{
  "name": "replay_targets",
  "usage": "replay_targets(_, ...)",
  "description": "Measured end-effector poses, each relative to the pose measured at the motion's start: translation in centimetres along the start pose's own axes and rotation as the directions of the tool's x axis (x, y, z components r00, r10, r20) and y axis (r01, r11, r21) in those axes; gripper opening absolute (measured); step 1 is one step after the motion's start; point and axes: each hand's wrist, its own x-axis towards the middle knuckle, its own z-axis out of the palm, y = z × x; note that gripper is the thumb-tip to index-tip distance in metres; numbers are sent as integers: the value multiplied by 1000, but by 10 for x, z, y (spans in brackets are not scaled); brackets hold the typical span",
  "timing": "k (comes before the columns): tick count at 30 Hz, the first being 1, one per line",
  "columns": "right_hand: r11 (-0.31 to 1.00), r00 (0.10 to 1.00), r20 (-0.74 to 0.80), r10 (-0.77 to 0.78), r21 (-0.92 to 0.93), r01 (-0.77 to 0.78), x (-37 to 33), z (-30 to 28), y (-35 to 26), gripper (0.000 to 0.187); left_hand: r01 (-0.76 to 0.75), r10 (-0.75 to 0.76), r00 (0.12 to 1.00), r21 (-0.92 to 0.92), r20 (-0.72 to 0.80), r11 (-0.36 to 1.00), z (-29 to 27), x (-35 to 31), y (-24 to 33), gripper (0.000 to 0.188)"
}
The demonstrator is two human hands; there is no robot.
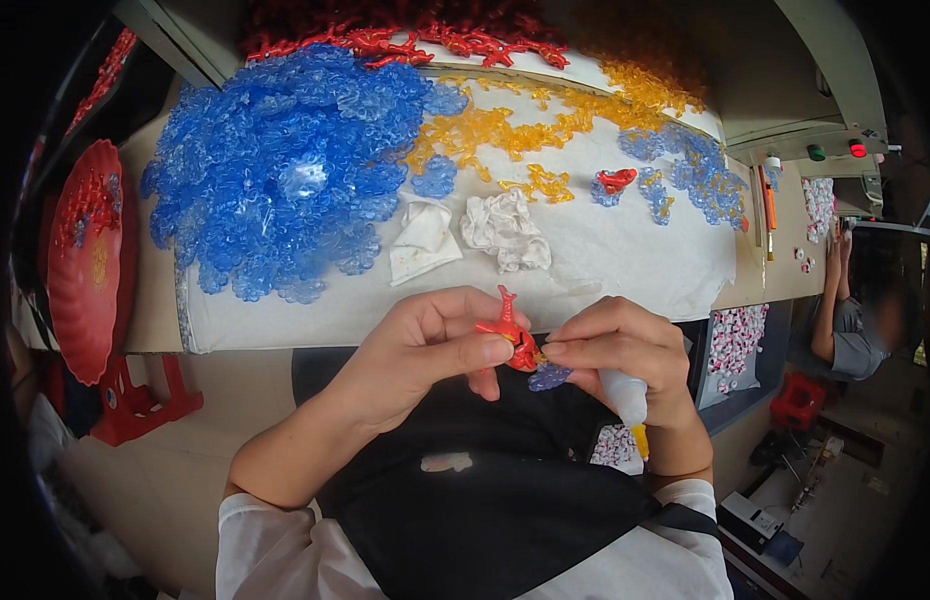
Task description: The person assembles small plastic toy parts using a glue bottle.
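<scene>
My left hand [430, 340] pinches a glossy red fish-shaped plastic piece [507, 325], its tail pointing up. Close beside it, my right hand [625, 350] grips a small translucent blue plastic piece [550, 377] between thumb and fingers. The two pieces meet or nearly meet; the fingertips partly hide where. Tucked in my right palm is a white squeeze bottle [625, 398] with a yellow tip pointing down. Both hands are above my lap, just in front of the table's near edge.
On the white-covered table [625, 270] lie a heap of blue pieces [285, 160], scattered amber pieces [515, 130], crumpled white cloths [507, 230] and a red piece on a blue one [615, 182]. Red pieces [465, 45] lie behind. A red scalloped tray [90, 265] stands left; another person [855, 335] sits right.
</scene>
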Motion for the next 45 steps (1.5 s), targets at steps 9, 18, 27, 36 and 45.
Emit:
replay_targets(9,1000,997,79,10,-29,-7,3,-3,1,29,36,-36,999,67,-5,997,-3,3,3,20)
replay_targets(18,998,991,134,26,-53,-19,1,-7,-1,30,157,-162,986,90,45,983,-2,8,5,20)
replay_targets(27,989,998,54,38,-145,-30,4,-4,-3,31,104,-97,994,165,-47,981,9,6,14,28)
replay_targets(36,991,999,35,29,-130,-24,3,-1,-2,31,109,-100,994,233,-49,966,9,8,17,25)
replay_targets(45,991,998,16,61,-121,-59,1,1,1,26,124,-112,992,245,-60,962,8,9,15,24)
